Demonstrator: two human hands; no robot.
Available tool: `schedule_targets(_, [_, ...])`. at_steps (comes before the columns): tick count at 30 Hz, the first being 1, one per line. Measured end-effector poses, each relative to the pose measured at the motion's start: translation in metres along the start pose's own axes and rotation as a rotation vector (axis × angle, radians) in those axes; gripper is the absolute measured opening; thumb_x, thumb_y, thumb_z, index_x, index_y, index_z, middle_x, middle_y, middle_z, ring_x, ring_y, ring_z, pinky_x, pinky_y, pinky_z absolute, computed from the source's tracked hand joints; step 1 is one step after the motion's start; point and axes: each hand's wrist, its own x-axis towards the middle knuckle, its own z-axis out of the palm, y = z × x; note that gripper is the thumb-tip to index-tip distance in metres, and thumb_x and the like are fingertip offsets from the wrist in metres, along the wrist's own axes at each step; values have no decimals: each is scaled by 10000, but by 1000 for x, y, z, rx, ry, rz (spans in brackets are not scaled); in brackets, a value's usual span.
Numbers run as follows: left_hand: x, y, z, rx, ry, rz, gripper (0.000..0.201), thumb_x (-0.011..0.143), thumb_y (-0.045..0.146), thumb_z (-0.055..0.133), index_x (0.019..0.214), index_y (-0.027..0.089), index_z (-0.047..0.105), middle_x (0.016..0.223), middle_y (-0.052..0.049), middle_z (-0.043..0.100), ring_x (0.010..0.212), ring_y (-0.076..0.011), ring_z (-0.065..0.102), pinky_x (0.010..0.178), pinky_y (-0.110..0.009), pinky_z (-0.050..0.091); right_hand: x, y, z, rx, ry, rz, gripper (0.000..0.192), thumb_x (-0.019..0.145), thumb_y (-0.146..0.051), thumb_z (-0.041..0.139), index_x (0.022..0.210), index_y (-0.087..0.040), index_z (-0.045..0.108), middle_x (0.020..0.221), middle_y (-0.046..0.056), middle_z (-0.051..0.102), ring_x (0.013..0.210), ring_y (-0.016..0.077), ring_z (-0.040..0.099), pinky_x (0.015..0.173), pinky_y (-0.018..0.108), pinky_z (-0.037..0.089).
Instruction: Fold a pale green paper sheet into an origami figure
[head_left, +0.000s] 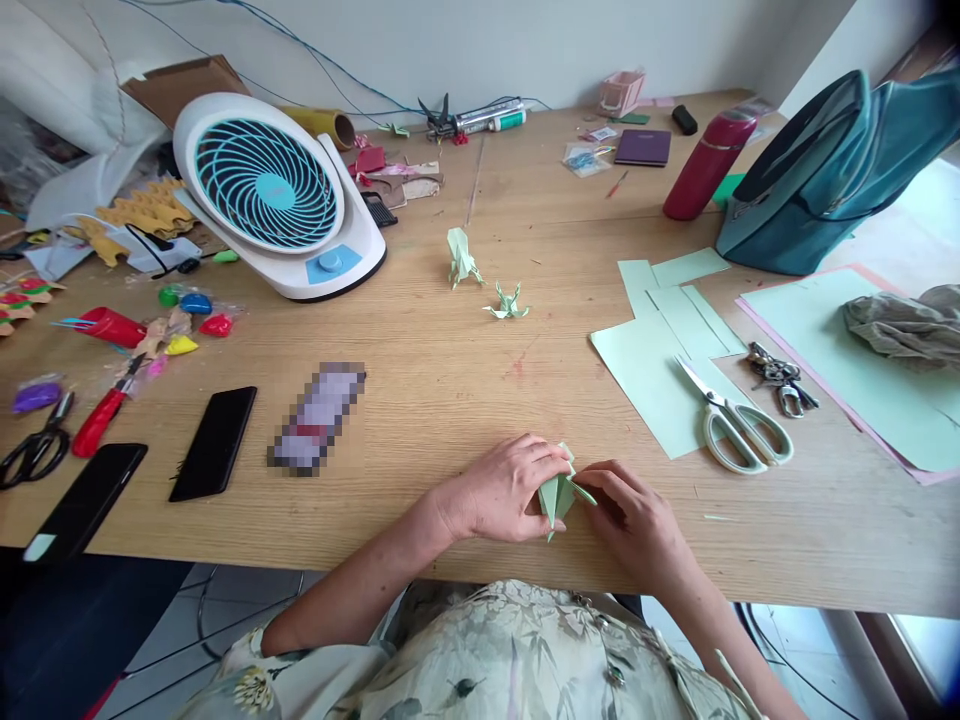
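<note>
Left hand (501,490) and right hand (634,522) are pinching a folded pale-green paper model (559,492) between them, each grip closed on it, pressing it against the bench (450,400) near its front edge. Scissors (731,420) are lying beyond the right grip.

Left hand (501,490) and right hand (637,520) meet, fingers (551,465) pinched together.

Pale green folded paper piece (557,493), partly creased, at the table's near edge.
</note>
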Motion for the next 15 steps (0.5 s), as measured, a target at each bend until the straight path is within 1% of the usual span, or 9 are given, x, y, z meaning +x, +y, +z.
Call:
schedule_targets(2, [-1, 2, 9, 11, 52, -55, 507, 771, 410, 809, 1141, 150, 579, 1267, -127, 635, 1167, -277, 586, 1027, -426, 471, 1, 1, -4, 15, -38, -10, 167, 971, -161, 503, 1060, -223, 630, 1027, 52, 666, 878, 159, 653, 736, 260, 505])
schedule_targets(5, [-2, 6, 23, 43, 123, -146, 340, 838, 253, 756, 1103, 177, 558, 1218, -91, 653, 1155, -254, 595, 998, -409, 486, 3, 4, -7, 35, -74, -15, 171, 989, -173, 483, 1074, -220, 624, 1054, 53, 661, 892, 149, 647, 749, 249, 495])
schedule_targets(7, [-2, 7, 30, 42, 149, -184, 310, 847, 193, 737, 1091, 187, 546, 1215, -80, 650, 1158, -243, 593, 997, -400, 487, 4, 6, -7, 52, -90, -2, 172, 994, -174, 474, 1072, -219, 620, 1055, 52, 657, 892, 146, 642, 748, 245, 487])
schedule_targets(12, [-4, 8, 34, 5, 177, -186, 366, 819, 195, 774, 1098, 184, 537, 1260, -78, 632, 1203, -224, 565, 1054, -386, 460, 7, 8, -10, 113, -117, 47, 118, 1001, -225, 498, 1032, -219, 612, 1031, 46, 650, 848, 138, 629, 717, 238, 467])
schedule_targets(15, [-4, 7, 33, -19, 179, -185, 414, 800, 174, 787, 1124, 183, 529, 1263, -83, 628, 1202, -234, 570, 1057, -396, 458, 9, 8, -12, 142, -130, 81, 126, 1005, -247, 492, 948, -212, 599, 983, 34, 642, 773, 124, 606, 681, 235, 450])
